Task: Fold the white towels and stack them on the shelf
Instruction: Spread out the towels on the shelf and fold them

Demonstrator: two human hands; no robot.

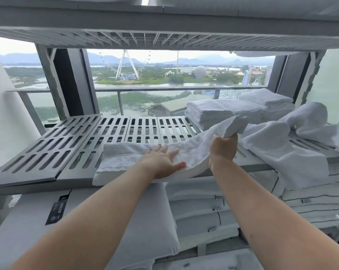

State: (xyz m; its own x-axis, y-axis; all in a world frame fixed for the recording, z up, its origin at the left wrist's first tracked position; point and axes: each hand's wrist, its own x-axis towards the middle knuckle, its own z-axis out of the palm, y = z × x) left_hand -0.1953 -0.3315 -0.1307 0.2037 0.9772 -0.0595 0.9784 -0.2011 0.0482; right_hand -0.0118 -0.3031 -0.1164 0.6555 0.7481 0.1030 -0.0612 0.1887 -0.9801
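Note:
A white towel [125,158] lies along the front edge of the grey slotted shelf [71,145]. My left hand [162,162] presses flat on its middle, fingers spread. My right hand [223,149] is closed around the towel's right end and lifts it off the shelf, the bunched end sticking up above the fist. Folded white towels [207,112] are stacked at the back right of the same shelf, with a second stack [266,102] behind them. Loose unfolded towels [281,149] lie heaped at the right and hang over the shelf's front edge.
An upper shelf [164,36] hangs low overhead. Below the working shelf sit a white pillow [141,221] and stacked folded linens [203,211], more at the right [311,201]. Behind the shelf is a window with a balcony railing [118,90]. Shelf posts stand left [48,75] and right [309,75].

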